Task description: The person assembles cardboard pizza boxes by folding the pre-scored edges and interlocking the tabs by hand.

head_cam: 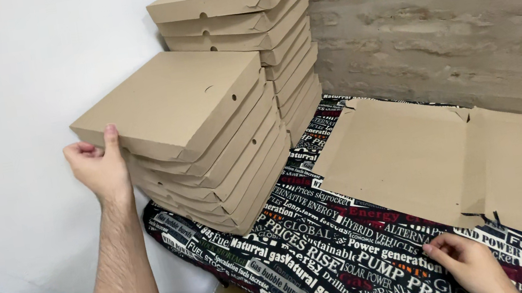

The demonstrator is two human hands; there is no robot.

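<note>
Cardboard boxes, folded shut, stand in two stacks at the far left of the desk (331, 259), which wears a cloth printed all over with words. The near stack (209, 167) is lower; the tall stack (259, 38) rises just behind it against the brick wall (448, 25). The left hand (99, 168) grips the near left corner of the top box (166, 102) on the near stack, thumb on its lid, fingers curled under the edge. A flat box blank (440, 162) lies unfolded on the right of the desk. The right hand (471, 263) rests at the blank's near edge, fingers loosely bent and touching the cardboard, clasping nothing.
</note>
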